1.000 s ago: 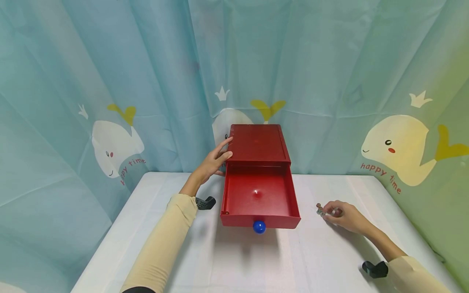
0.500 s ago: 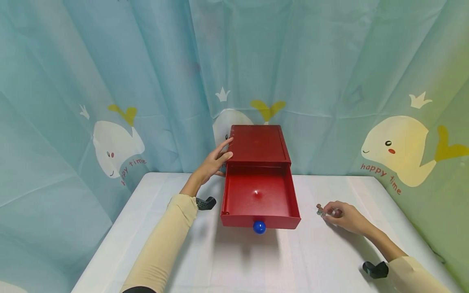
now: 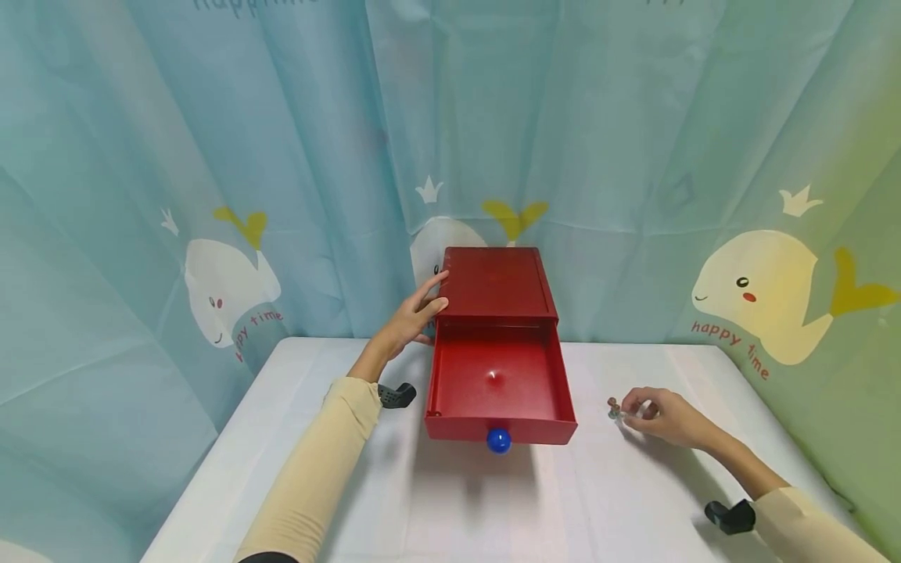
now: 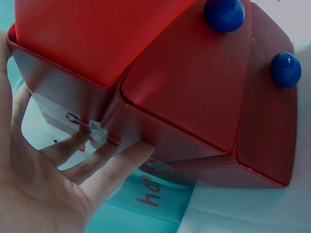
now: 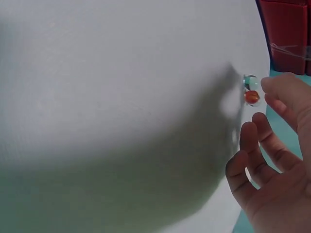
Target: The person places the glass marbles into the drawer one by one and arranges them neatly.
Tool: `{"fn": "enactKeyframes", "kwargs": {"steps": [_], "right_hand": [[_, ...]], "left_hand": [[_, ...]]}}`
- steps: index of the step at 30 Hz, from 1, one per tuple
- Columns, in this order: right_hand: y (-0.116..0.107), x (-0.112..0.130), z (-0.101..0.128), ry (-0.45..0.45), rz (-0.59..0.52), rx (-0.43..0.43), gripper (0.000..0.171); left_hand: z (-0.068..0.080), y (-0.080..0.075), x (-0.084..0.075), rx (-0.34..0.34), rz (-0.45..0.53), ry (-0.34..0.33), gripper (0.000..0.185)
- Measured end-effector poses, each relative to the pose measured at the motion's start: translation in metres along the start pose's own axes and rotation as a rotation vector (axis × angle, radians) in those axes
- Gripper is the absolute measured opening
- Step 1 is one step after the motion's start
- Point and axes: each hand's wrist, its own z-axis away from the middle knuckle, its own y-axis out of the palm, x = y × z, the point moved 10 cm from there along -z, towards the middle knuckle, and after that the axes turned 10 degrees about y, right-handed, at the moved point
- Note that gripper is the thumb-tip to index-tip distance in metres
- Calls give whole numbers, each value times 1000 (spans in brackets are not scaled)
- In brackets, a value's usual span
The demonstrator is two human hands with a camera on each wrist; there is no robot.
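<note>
A red drawer box (image 3: 496, 281) stands at the middle of the table with its top drawer (image 3: 493, 432) pulled out and a blue knob (image 3: 499, 441) on the drawer's front. My left hand (image 3: 403, 319) rests against the box's left side, thumb and a finger at the top edge. In the left wrist view its fingers lie nearly straight along the side wall. Right of the box, an orange marble (image 5: 251, 98) and a teal marble (image 5: 250, 81) sit together on the table. Close beside them is my right hand (image 3: 665, 414), fingers loosely bent and apart, with nothing visible between them.
Below the pulled-out drawer, two closed drawers with blue knobs (image 4: 285, 69) show in the left wrist view. Clear tape (image 4: 97, 131) runs along the box's side. A white cloth covers the table (image 3: 493, 524); a whale-printed curtain (image 3: 605, 141) hangs behind it.
The head view has tilted slightly, so everything sits a little lower. My right fingertips have loosened and eased slightly away from the marbles. The left hand and drawer stay put.
</note>
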Motion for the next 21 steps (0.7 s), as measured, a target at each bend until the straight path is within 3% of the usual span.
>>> {"fn": "enactKeyframes", "kwargs": {"steps": [11, 21], "right_hand": [[-25, 26, -3, -92, 2, -18, 16], [-47, 48, -13, -48, 6, -57, 19]], "left_hand": [[1, 0, 2, 1, -5, -3, 65], [0, 0, 1, -10, -8, 2, 65]]}}
